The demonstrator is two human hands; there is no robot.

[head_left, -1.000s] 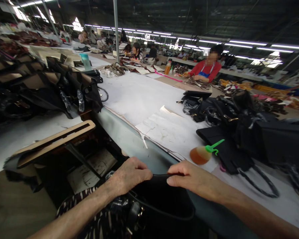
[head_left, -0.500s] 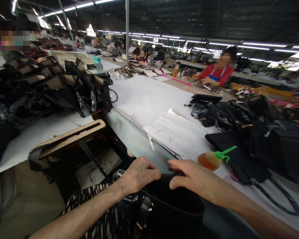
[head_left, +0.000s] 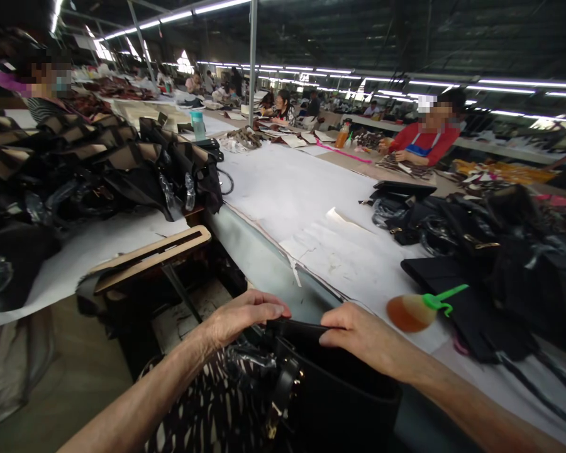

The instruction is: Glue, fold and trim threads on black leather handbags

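A black handbag (head_left: 344, 396) stands open-topped in front of me, close to my lap. My left hand (head_left: 249, 314) pinches the top edge at its left corner, thumb and fingers together. My right hand (head_left: 351, 330) grips the far rim farther right, with the thumb inside the opening. Between the hands the rim runs fairly straight. On the bag's near side hang a strap with gold-coloured buckle hardware (head_left: 283, 390) and a handle in clear plastic wrap (head_left: 249, 358). The inside of the bag is dark, and its bottom is out of sight.
A squeeze bottle of amber liquid with a green spout (head_left: 412, 311) lies right of my right hand. Black bags (head_left: 476, 233) crowd the right; more bags (head_left: 113, 163) are piled left. A slotted wooden frame (head_left: 170, 248) juts out beside the white-covered table (head_left: 283, 176). Co-workers sit beyond.
Both hands have closed on the bag's rim, and the edge between them is now raised and straighter. The view has shifted slightly, so the surroundings sit farther right.
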